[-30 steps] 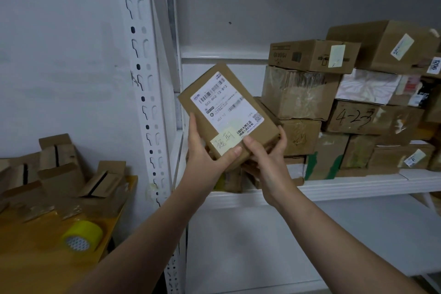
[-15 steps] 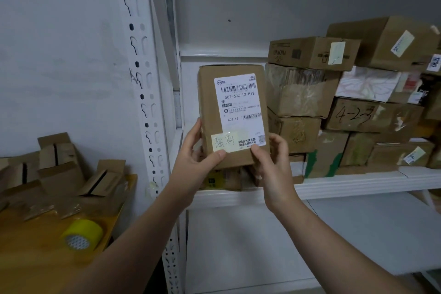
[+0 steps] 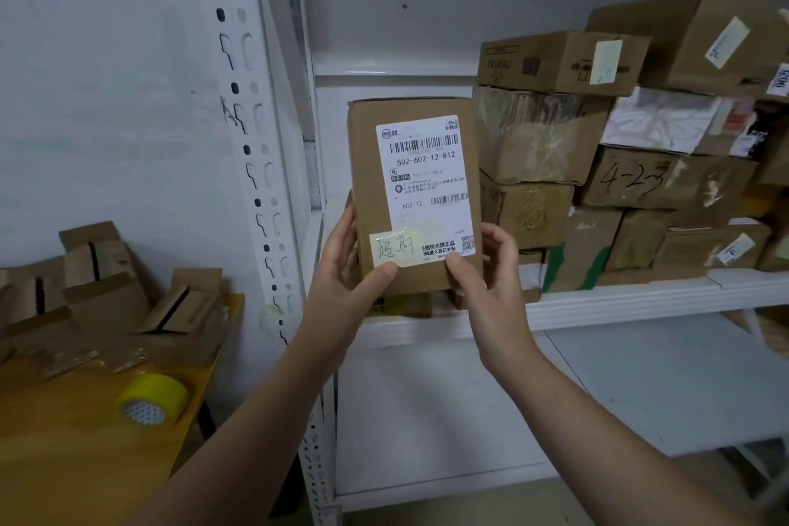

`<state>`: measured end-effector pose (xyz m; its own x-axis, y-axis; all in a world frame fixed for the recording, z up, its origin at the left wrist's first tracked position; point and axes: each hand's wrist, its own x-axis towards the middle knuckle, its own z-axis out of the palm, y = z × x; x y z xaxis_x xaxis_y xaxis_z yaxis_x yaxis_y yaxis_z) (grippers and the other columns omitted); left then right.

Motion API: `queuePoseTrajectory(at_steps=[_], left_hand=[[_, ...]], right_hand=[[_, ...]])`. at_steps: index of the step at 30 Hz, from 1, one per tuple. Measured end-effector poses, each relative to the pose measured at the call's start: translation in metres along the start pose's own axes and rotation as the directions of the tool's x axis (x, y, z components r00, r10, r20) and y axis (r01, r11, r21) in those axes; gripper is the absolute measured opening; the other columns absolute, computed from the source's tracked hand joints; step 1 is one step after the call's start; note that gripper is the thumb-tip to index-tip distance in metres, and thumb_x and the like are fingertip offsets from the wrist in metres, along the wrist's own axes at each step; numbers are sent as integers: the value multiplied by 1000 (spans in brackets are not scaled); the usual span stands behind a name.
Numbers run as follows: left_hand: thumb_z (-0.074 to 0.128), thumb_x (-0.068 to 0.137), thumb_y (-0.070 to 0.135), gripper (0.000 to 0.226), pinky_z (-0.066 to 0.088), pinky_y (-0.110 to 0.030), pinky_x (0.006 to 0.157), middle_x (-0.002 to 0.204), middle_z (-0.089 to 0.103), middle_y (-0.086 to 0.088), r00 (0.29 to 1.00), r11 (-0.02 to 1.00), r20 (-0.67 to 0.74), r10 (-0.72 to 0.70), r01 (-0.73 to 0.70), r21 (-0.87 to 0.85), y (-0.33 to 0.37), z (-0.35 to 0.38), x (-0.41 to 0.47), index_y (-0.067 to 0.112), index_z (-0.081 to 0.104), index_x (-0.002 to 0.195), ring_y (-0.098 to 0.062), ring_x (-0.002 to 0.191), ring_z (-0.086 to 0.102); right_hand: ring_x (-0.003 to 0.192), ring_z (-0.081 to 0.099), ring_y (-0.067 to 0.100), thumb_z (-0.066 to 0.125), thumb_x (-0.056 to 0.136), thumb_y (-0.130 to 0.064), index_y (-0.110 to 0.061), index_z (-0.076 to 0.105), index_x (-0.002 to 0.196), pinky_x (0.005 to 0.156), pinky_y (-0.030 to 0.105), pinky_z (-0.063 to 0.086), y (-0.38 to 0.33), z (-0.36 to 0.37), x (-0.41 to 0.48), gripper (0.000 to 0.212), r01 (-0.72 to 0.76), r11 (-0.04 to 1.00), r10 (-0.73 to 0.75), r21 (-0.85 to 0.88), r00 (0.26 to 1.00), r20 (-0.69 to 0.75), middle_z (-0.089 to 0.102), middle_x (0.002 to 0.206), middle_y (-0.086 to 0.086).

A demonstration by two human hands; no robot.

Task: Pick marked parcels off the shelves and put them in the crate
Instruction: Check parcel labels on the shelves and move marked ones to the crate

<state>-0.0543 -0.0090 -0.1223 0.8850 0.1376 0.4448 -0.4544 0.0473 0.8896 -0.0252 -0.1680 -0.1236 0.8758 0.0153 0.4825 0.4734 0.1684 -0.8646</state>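
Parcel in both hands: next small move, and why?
Probably draw the parcel back from the shelf and turn to find the crate, which is out of view. The handwritten note on its label suggests it is marked, and the left hand and right hand both grip its lower end.

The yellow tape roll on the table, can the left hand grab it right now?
Probably not yet: the left hand grips the parcel. Nothing covers the tape roll, so letting go first should do it.

The parcel [image 3: 410, 192] hides part of the stacked boxes [image 3: 538, 132]; the right edge cuts others; the small print of the label [image 3: 427, 184] is unreadable.
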Motion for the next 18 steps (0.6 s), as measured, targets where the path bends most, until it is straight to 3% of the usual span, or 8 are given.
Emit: queuePoseTrajectory(at_steps=[2, 5, 8, 13, 18], left_hand=[[70, 76, 30, 78, 52, -36, 92, 135, 53, 2, 1000, 999, 18, 18, -18, 31, -5, 7, -9, 35, 28, 142, -16, 124, 52], [68, 74, 38, 77, 49, -42, 97, 139, 49, -4, 999, 998, 35, 4, -6, 60, -19, 25, -25, 34, 28, 139, -21, 127, 49], [68, 71, 40, 68, 51, -36, 94, 137, 50, 0, 996, 998, 76, -40, 35, 61, -32, 48, -38, 44, 32, 129, -17, 125, 50], [70, 74, 30, 63, 51, -21, 84, 137, 48, 8, 986, 997, 152, -71, 66, 39, -43, 102, -55, 44, 35, 126, -8, 125, 48], [66, 77, 23, 61, 50, -33, 95, 135, 49, 13, 967, 996, 239, -88, 87, 15, -47, 182, -78, 44, 37, 126, -5, 124, 49]], right_hand=[[104, 56, -3, 66, 76, -36, -34, 42, 115, 79, 19, 50, 2, -5, -10, 46, 69, 996, -71, -58, 997, -38, 54, 119, -7], [109, 55, 7, 60, 74, -42, -33, 41, 116, 87, 26, 50, 11, -22, -29, 47, 93, 990, -102, -104, 991, -90, 53, 116, -11], [111, 54, 9, 59, 72, -44, -35, 40, 115, 85, 26, 51, 20, -50, -49, 48, 48, 990, -65, -135, 990, -127, 52, 115, -13], [105, 55, -2, 60, 75, -37, -34, 39, 113, 81, 20, 50, 13, -108, -77, 43, -29, 983, -7, -180, 980, -197, 53, 116, -11], [98, 56, -8, 57, 78, -27, -33, 39, 109, 79, 16, 49, -12, -185, -105, 36, -73, 973, 1, -221, 951, -311, 53, 113, -12]])
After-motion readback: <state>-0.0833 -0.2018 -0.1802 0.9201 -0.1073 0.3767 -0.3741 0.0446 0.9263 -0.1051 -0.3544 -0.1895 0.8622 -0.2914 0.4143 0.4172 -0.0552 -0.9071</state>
